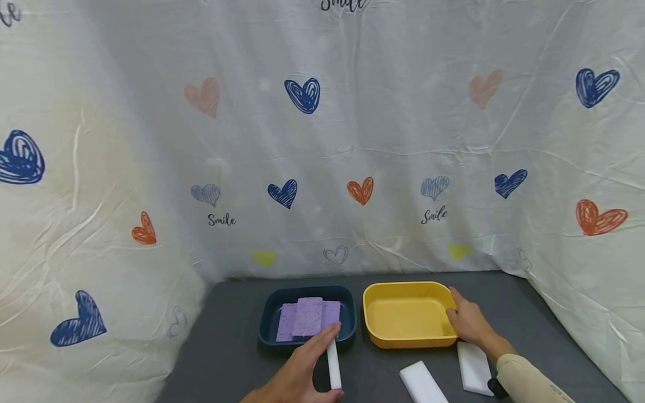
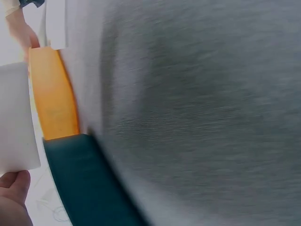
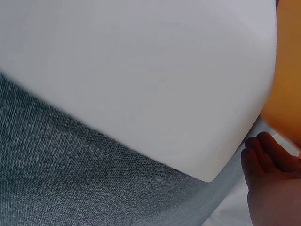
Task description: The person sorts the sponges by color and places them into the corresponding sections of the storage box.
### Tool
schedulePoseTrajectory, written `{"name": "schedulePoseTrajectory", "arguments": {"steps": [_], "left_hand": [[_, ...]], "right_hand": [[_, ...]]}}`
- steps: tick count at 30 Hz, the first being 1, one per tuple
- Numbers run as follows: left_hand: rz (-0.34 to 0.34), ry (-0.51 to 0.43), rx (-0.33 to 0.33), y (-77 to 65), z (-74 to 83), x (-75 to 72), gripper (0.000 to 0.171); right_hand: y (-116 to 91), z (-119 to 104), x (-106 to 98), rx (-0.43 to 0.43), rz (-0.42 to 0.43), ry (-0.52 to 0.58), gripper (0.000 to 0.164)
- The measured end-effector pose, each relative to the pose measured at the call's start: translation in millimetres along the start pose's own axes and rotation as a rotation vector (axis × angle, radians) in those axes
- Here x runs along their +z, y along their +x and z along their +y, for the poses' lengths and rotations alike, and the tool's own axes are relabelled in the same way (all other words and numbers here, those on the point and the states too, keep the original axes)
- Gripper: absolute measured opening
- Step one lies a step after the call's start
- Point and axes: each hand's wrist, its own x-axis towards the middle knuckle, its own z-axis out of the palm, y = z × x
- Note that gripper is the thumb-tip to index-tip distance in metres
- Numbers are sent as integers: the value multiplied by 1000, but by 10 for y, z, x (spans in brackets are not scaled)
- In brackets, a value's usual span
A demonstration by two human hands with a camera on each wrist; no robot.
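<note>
My left hand (image 1: pixel 302 372) pinches a white sponge (image 1: pixel 333 365) on edge between thumb and fingers, in front of the dark blue tray (image 1: pixel 263 320). In the left wrist view the broad face of that white sponge (image 2: pixel 16 117) shows beside the fingertips. Inside the blue tray lie several purple sponges (image 1: pixel 308 316), one on top of the others. At the right, my right hand (image 1: pixel 472 320) grips the side rim of a yellow tray (image 1: pixel 410 342), which has nothing in it. Close under the right wrist a white sponge (image 1: pixel 473 366) lies on the table.
Another white sponge (image 1: pixel 422 383) rests on the grey table (image 1: pixel 216 347) in front of the yellow tray. Behind and at both sides hangs a white curtain (image 1: pixel 393 123) with printed hearts. The two trays stand side by side with a narrow gap.
</note>
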Motion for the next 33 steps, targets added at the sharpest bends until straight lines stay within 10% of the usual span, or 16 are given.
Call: {"name": "schedulePoseTrajectory", "arguments": {"steps": [33], "left_hand": [[-15,115,61,1140,326,55,117]], "right_hand": [[20,64,26,-16,21,31,66]]}}
